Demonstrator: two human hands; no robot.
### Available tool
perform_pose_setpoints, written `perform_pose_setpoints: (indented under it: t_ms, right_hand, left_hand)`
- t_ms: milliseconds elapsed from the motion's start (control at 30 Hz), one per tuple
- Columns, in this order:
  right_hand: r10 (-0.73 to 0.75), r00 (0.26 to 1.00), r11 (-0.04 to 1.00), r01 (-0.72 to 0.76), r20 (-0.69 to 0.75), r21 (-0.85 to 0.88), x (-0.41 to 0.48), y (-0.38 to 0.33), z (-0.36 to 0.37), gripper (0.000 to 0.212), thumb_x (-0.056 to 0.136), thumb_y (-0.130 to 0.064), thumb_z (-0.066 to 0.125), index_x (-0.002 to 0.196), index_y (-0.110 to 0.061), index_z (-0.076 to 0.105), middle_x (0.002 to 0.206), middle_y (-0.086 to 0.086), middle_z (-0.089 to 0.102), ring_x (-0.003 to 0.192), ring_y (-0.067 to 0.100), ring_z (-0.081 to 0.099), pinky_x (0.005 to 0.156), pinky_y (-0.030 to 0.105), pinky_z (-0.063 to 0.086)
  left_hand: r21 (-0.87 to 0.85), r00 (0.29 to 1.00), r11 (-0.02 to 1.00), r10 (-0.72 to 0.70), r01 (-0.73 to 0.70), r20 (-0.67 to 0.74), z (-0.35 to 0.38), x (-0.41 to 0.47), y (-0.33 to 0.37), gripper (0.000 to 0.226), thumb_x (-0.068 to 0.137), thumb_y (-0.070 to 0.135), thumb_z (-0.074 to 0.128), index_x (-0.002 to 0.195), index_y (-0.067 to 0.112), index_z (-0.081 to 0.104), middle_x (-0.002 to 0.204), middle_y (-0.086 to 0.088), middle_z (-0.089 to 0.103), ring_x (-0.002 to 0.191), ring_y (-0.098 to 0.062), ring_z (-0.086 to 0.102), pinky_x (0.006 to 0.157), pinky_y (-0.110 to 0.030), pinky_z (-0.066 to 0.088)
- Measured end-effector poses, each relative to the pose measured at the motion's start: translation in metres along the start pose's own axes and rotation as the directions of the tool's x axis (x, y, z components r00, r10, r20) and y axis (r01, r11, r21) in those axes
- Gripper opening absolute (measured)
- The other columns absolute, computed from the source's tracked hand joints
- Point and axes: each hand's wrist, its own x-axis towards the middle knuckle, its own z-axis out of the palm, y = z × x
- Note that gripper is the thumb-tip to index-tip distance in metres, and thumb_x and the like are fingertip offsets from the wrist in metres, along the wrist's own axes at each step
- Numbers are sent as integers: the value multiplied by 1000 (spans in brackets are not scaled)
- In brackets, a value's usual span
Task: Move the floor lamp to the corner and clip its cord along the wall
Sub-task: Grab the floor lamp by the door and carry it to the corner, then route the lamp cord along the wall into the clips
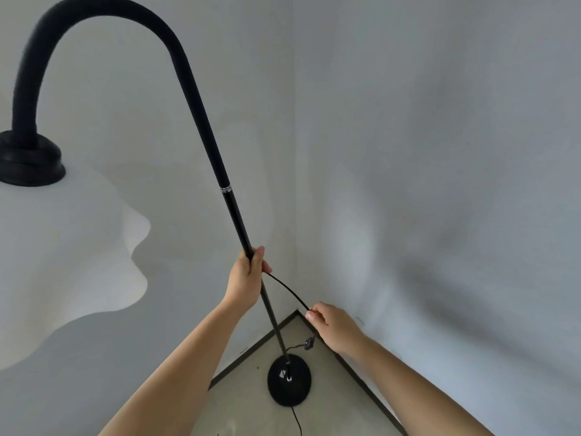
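So the floor lamp (232, 212) is standing right in the corner of the room, with its round black base (289, 379) flat on the floor (251, 410) where the two grey walls (440, 152) meet. The pole leans a bit in this wide-angle view, and the top bends over in a thick black gooseneck down to a white wavy shade (63, 262) on the left.

The left hand (246, 276) is wrapped tight around the pole about midway up, fingers closed on it. The right hand (333, 328) is lower and off to the right, near the wall, pinching the black cord (287, 289) between thumb and fingertips. That stretch of cord runs in a shallow arc from the left hand's spot on the pole over to the right hand.

Below the right hand there's a small inline switch (309, 343) on the cord, hanging just above the floor near the dark baseboard (251, 347). Another bit of cord trails out from the front of the base toward the bottom of the view.
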Motion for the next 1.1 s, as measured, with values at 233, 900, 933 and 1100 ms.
perform_pose_setpoints:
  t_ms: [233,900,933,1100]
  right_hand:
    - [80,994,992,-87,78,90,-25,27,8,35,103,-55,35,82,-35,55,79,-8,61,72,9,58,74,30,52]
    - [250,962,935,-210,-112,286,-90,6,44,35,102,-57,37,100,-39,67,85,-1,70,67,5,65,64,19,49]
    - [283,951,927,-237,-126,290,-96,10,46,35,102,-55,37,102,-38,67,88,-7,69,74,3,63,69,20,49]
    - [355,922,896,-288,-157,337,-109,9,55,34,104,-48,38,106,-33,69,84,-14,64,69,-8,60,60,8,43]
  left_hand:
    - [14,1000,1000,18,-18,3,-5,-1,-3,31,104,41,38,86,20,54,81,-10,71,78,-17,61,73,-28,41]
    - [-166,823,867,-362,470,438,57,-46,-43,36,102,35,46,93,11,72,73,-1,59,64,-14,50,55,-26,40]
    - [-198,825,851,-374,487,425,59,-43,-40,35,102,33,47,90,10,71,68,0,58,60,-13,49,53,-25,39]
    - [-26,787,866,-441,500,431,60,-49,-44,36,94,42,55,73,14,55,58,-1,50,50,-13,41,48,-26,36]
